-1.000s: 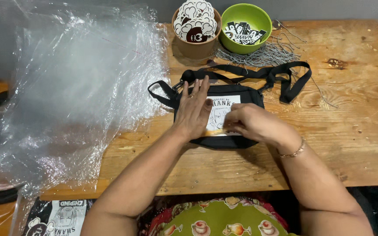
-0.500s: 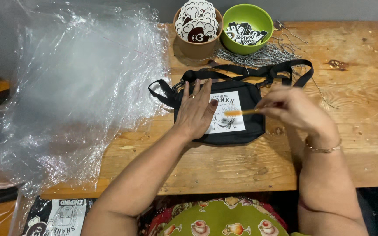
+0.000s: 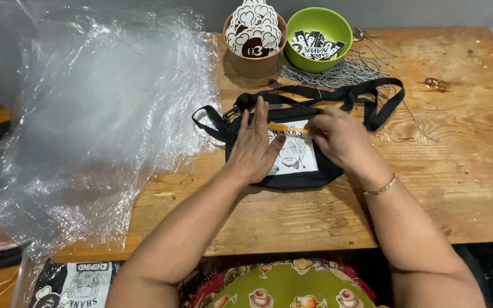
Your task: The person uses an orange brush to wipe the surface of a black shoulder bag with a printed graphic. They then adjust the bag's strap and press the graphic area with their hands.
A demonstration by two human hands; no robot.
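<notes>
The black waist bag (image 3: 292, 171) lies flat near the middle of the wooden table (image 3: 457, 171), its white printed panel (image 3: 295, 154) facing up. The bag's black strap (image 3: 338, 94) loops across the table behind it, toward the far edge.

The table is bare planked wood with knots and dark stains. A grey wall runs behind its far edge. The left part of the tabletop is covered by a heap of clear plastic bags (image 3: 98, 114), which overhangs the near and left edges and reaches almost to the left end of the bag.

Behind the bag stand a brown cup (image 3: 252, 60) filled with cut-out paper tags (image 3: 255, 25) and, just beside it, a green bowl (image 3: 320, 37) holding black printed labels (image 3: 315, 43). A bundle of metal ball chains (image 3: 338, 74) lies between the bowl and the strap.

The left hand (image 3: 255, 148) rests palm down on the left half of the bag, fingers spread and flat, gripping nothing. The right hand (image 3: 340, 140) lies over the bag's right half, its fingers pinched on a thin orange strip (image 3: 283, 128) that runs across the top of the white panel.
</notes>
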